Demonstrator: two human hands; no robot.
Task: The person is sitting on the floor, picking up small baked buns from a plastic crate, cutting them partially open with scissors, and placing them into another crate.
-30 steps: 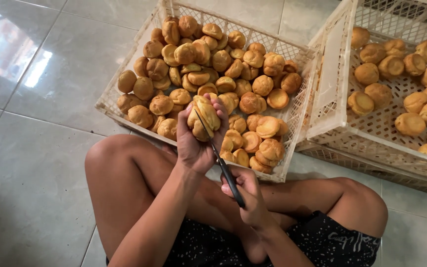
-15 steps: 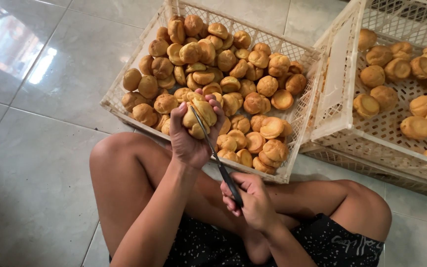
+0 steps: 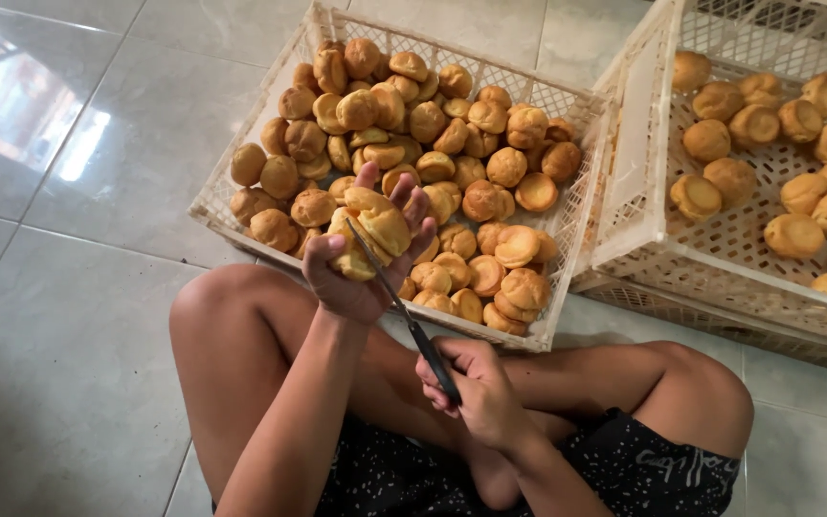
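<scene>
Since a second ago the scissors' (image 3: 404, 311) blades have slid deeper into the bun, and the bun-holding hand has risen slightly. On the tiled floor (image 3: 59, 316) the left hand (image 3: 361, 273) grasps a golden puff bun (image 3: 370, 235) above the near edge of the white lattice crate (image 3: 241, 182) heaped with buns. Below it, the right hand (image 3: 476, 393) is clenched on the scissors' black handles. A clean cut likely needs the bun steady, with blades level through its side. At the right edge a second, tilted crate (image 3: 643, 220) holds buns; no packages, labels or signs show.
</scene>
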